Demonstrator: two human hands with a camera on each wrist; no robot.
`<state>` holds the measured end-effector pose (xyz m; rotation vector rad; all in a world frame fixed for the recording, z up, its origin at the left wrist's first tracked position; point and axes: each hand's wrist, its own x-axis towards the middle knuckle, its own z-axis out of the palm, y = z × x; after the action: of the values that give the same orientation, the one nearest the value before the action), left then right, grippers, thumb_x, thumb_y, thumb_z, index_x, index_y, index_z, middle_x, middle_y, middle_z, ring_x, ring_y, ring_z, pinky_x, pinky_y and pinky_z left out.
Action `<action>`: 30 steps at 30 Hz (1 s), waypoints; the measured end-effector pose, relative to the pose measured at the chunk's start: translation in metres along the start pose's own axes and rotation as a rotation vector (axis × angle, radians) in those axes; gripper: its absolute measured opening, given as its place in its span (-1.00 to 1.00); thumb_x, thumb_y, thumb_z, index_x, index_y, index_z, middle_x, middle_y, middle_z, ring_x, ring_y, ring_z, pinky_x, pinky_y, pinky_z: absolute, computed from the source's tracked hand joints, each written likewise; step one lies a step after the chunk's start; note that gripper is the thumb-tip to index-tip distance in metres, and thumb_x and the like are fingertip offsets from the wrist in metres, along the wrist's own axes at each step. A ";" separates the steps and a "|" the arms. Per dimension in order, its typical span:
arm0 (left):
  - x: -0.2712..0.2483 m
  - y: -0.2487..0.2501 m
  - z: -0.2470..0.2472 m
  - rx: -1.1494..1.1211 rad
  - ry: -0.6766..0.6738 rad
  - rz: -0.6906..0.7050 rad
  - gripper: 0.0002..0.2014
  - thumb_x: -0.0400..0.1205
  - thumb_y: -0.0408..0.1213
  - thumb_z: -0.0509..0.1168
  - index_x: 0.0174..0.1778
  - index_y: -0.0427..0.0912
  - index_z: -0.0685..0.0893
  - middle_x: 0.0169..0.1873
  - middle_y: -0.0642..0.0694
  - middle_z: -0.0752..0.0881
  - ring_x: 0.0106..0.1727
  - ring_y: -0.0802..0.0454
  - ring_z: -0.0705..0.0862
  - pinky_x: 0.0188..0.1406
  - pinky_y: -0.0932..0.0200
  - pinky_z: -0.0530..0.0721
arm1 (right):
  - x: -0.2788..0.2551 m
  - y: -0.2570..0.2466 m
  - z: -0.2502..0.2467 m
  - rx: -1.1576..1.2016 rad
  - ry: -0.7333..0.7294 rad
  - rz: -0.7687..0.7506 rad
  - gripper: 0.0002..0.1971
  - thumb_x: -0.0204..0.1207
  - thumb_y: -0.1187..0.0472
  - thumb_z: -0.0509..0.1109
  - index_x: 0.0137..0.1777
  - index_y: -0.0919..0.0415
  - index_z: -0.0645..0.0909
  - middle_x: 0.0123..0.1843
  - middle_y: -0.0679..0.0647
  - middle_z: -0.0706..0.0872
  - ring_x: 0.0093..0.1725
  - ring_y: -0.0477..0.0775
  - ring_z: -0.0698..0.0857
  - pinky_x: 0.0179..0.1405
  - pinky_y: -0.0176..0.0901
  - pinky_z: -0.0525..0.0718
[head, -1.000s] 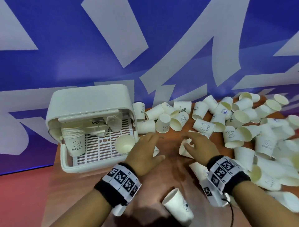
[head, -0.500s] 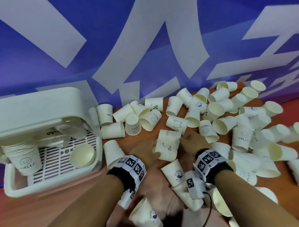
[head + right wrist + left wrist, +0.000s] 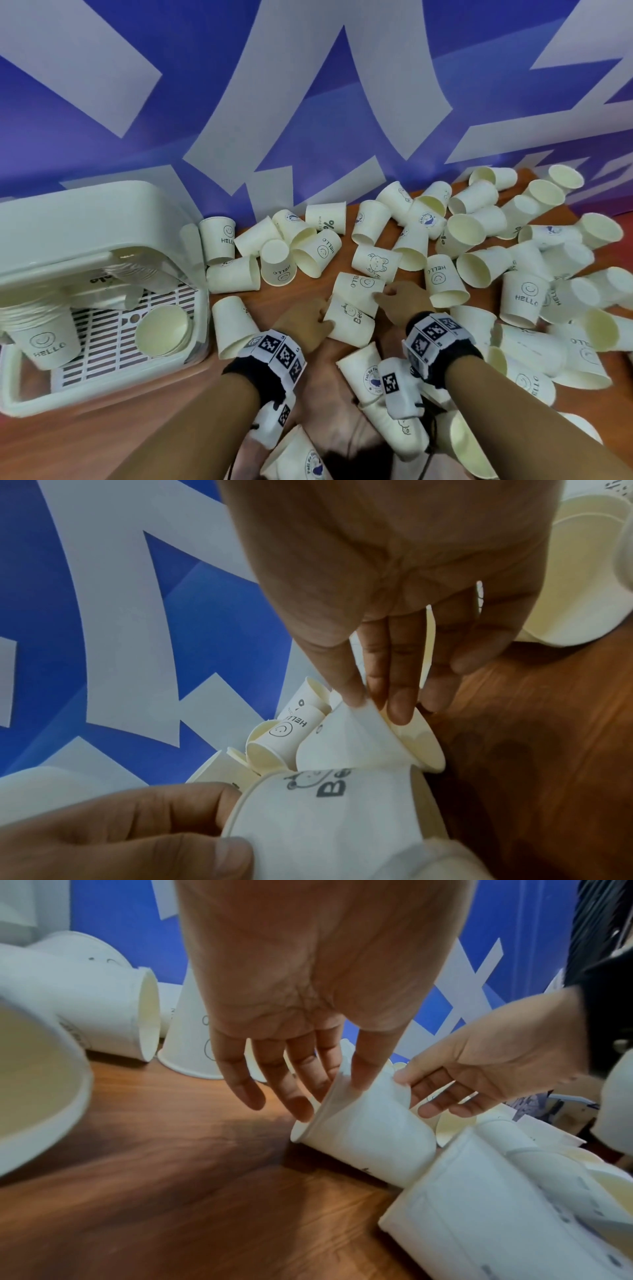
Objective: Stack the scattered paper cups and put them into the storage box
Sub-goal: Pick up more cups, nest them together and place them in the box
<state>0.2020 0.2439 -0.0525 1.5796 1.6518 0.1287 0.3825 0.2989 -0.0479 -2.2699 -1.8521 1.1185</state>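
Two paper cups are held between the hands in the middle of the brown worktop (image 3: 102, 442). The cup with the bear picture (image 3: 349, 320) is pinched at its rim by the left hand (image 3: 305, 325), with the thumb on one side and the fingers on the other. The cup with the smiley face (image 3: 358, 286) is pinched at its rim by the right hand (image 3: 400, 301), and its narrow end is seen tucked into the open mouth of the bear cup. Both cups are tilted, and they are touching each other. Many more paper cups (image 3: 513, 267) are scattered over the right side and the back of the worktop, most lying on their sides and some standing upside down. The white storage box (image 3: 102, 387) is set at the left end of the worktop, with its lid lifted. Inside the box, a stack of cups (image 3: 44, 329) marked HELLO is kept at the left, and a second stack (image 3: 164, 329) is laid near the right wall with its mouth facing up. A blue and white wall (image 3: 308, 85) is seen behind everything.
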 end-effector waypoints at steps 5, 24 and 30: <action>-0.008 -0.002 -0.006 -0.028 0.023 0.087 -0.94 0.63 -0.27 0.24 -0.12 -0.15 0.50 -0.16 -0.03 0.57 -0.10 0.05 0.49 -0.15 0.23 0.35 | -0.003 0.000 0.000 0.075 0.025 -0.026 -0.71 0.52 0.13 0.34 -0.40 0.19 0.46 -0.36 0.06 0.56 -0.30 0.04 0.54 -0.42 -0.25 0.39; -0.142 -0.074 -0.091 0.189 0.566 0.393 -0.86 0.52 -0.09 0.23 -0.09 0.02 0.63 -0.25 0.09 0.70 -0.20 0.04 0.63 -0.17 0.15 0.43 | -0.107 -0.100 0.000 -0.165 0.242 -0.610 -0.91 0.49 0.15 0.34 -0.06 0.05 0.65 -0.18 -0.07 0.73 -0.11 0.01 0.65 -0.13 0.01 0.63; -0.177 -0.115 -0.115 0.308 0.656 0.343 -0.83 0.48 -0.08 0.17 -0.15 0.02 0.64 -0.30 0.10 0.71 -0.27 0.01 0.67 -0.24 0.12 0.58 | -0.127 -0.136 0.029 -0.215 0.264 -0.698 -0.91 0.48 0.16 0.35 -0.05 0.07 0.64 -0.23 -0.07 0.65 -0.11 0.07 0.60 -0.25 -0.09 0.51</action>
<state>0.0186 0.1191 0.0399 2.2106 1.9263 0.6572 0.2448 0.2191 0.0532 -1.5024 -2.4198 0.5074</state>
